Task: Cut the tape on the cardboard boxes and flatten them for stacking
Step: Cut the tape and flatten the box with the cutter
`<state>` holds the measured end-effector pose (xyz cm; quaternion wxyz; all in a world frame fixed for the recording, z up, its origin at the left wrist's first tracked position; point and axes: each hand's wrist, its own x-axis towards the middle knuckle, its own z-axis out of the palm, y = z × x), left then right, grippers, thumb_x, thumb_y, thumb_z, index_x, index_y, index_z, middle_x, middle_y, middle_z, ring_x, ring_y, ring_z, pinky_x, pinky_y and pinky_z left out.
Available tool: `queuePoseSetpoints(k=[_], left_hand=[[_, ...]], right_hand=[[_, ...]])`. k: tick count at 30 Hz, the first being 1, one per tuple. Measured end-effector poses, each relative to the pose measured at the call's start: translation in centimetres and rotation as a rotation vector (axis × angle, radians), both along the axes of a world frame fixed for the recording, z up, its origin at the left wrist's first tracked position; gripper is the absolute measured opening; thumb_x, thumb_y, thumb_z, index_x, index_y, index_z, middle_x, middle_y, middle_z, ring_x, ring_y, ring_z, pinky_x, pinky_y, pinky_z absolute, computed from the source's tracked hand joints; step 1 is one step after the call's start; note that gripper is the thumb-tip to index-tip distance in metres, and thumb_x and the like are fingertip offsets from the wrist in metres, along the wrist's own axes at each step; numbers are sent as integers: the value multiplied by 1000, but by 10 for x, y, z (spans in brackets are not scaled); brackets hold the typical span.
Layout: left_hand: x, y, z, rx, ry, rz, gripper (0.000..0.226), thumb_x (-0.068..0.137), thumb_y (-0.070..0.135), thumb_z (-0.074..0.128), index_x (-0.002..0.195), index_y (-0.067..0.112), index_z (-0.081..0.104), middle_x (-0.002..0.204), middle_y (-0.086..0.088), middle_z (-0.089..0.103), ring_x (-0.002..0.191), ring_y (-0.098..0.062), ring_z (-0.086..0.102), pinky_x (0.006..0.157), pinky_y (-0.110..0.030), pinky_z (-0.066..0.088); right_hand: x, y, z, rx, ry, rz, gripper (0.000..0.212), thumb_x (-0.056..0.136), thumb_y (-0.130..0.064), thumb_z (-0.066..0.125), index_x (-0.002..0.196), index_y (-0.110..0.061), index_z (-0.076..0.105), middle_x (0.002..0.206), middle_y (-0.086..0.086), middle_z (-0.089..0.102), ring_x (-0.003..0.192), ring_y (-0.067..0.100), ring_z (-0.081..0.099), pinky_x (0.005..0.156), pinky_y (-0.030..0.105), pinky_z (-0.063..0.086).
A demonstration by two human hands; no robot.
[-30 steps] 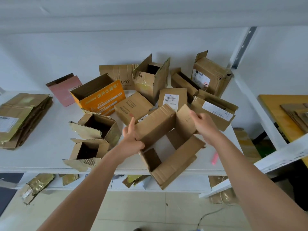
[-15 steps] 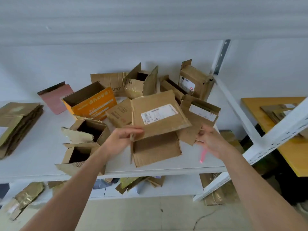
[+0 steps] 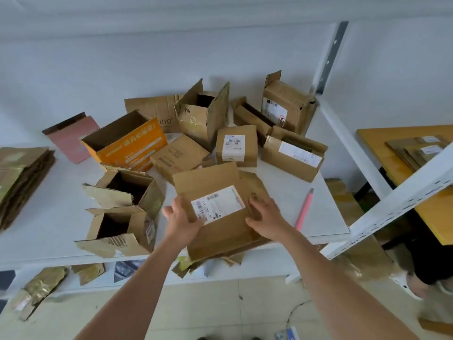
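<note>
Both hands, left hand [image 3: 182, 220] and right hand [image 3: 266, 215], press flat-fingered on the flattened brown cardboard box with a white label [image 3: 215, 212], each grip wide. It overhangs the white bench [image 3: 282, 182] edge, so uneven pressure could tip it to the floor.

Head-worn view, forward and downward.

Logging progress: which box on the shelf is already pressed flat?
The labelled flat box at the front edge, under both hands, left hand and right hand. The open boxes beside it stand with walls up.
</note>
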<state>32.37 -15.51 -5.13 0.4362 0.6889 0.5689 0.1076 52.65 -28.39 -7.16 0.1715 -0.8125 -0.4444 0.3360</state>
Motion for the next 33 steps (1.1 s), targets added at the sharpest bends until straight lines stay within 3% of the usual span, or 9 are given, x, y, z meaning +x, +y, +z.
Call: queuePoseSetpoints(k=[3, 7, 11, 14, 18, 22, 27, 29, 33], left_hand=[[-15, -4, -25, -379, -162, 184, 74, 87, 8, 72, 142, 14, 24, 122, -11, 55, 106, -30, 60, 75, -45, 55], [-14, -13, -56, -463, -171, 282, 41, 95, 17, 63, 129, 7, 42, 109, -9, 62, 97, -27, 63, 69, -43, 55], [2, -8, -66, -471, -135, 388, 27, 100, 26, 54, 116, 5, 52, 106, -16, 64, 92, -32, 61, 79, -49, 54], [6, -5, -68, -373, -47, 376, 22, 99, 23, 54, 109, 3, 54, 102, -19, 63, 81, -31, 59, 68, -43, 53], [9, -6, -70, -330, -20, 372, 18, 100, 22, 53, 106, 5, 54, 97, -15, 60, 70, -25, 55, 55, -31, 48], [6, -14, -60, -469, -232, 480, 8, 102, 19, 48, 102, 13, 54, 96, -9, 64, 77, -23, 60, 65, -33, 50], [-7, -12, -30, -283, -456, 445, 11, 103, 21, 49, 110, 20, 56, 106, -4, 70, 96, -23, 66, 82, -44, 57], [-11, -5, -11, -257, -608, 522, 12, 103, 21, 49, 111, 23, 58, 103, 1, 71, 93, -16, 67, 71, -39, 57], [-18, -3, 22, -362, -877, 582, 15, 103, 18, 48, 111, 23, 60, 100, 4, 73, 82, -7, 70, 57, -28, 56]], right_hand=[[-18, -3, -23, -100, -103, 90, 29, 97, -51, 46, 116, -32, 59, 164, -6, 1, 152, 28, 2, 122, 54, 11], [-33, 2, -49, -65, -290, 51, 60, 102, -54, 25, 156, -32, 9, 165, -1, 4, 152, 24, 1, 121, 54, -1], [-39, 1, -74, -113, -428, 86, 62, 99, -60, 4, 148, -37, -25, 159, -3, -31, 145, 21, -30, 115, 51, -19], [-38, 2, -81, -116, -437, 81, 59, 96, -62, -1, 140, -40, -33, 155, -5, -38, 140, 18, -37, 115, 51, -20], [-38, 1, -88, -96, -470, 70, 60, 94, -64, -6, 143, -41, -31, 156, -5, -36, 144, 21, -33, 116, 52, -19], [-29, 2, -79, -62, -400, 72, 65, 99, -62, 14, 154, -39, -10, 163, -7, -22, 149, 19, -22, 120, 53, -12], [-34, -11, -32, 380, -320, -567, 90, 91, -65, 48, 156, -15, 11, 163, 13, 10, 149, 34, 11, 115, 57, 18], [-42, -7, -12, 475, -181, -743, 102, 87, -68, 51, 155, -5, 9, 161, 19, 11, 148, 38, 14, 114, 58, 24], [-56, 23, 32, 597, 720, -799, 80, 93, -49, 58, 155, -27, 12, 152, 4, 38, 135, 26, 43, 111, 48, 40]])
